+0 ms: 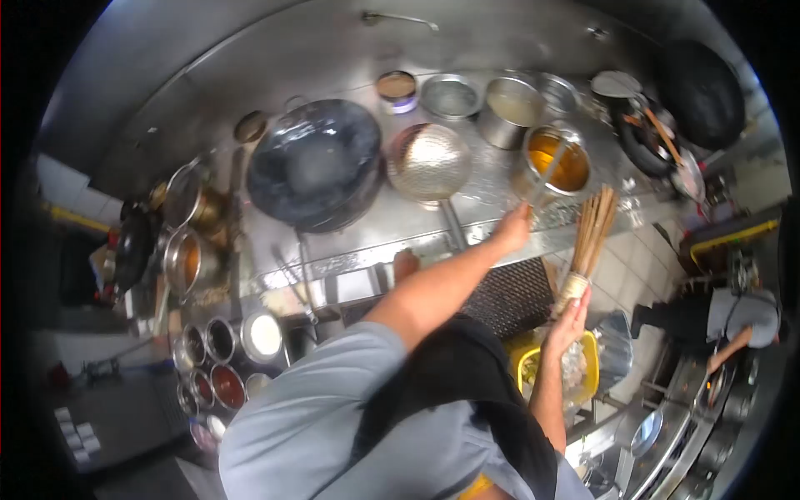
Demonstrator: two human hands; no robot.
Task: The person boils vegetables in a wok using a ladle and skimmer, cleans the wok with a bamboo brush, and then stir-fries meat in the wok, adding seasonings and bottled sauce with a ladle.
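Note:
My left hand (515, 231) is closed on the end of a long metal handle (552, 168), likely a ladle's. This handle slants up over a metal pot (518, 179) of orange liquid (558, 161), and its far end is hard to make out. Lower right, my right hand (570, 321) grips a bamboo wok brush (590, 235) by its bound base, bristles pointing up. Left of the pot, a round metal strainer (429, 162) rests on the steel counter. Beyond it sits a large dark wok (317, 167).
A pot of pale liquid (502, 133) and a metal bowl (450, 97) stand at the back. Sauce containers (227, 385) line the left. Below my right hand is a yellow-rimmed bin (593, 367). Another person (742, 321) works at a stove far right.

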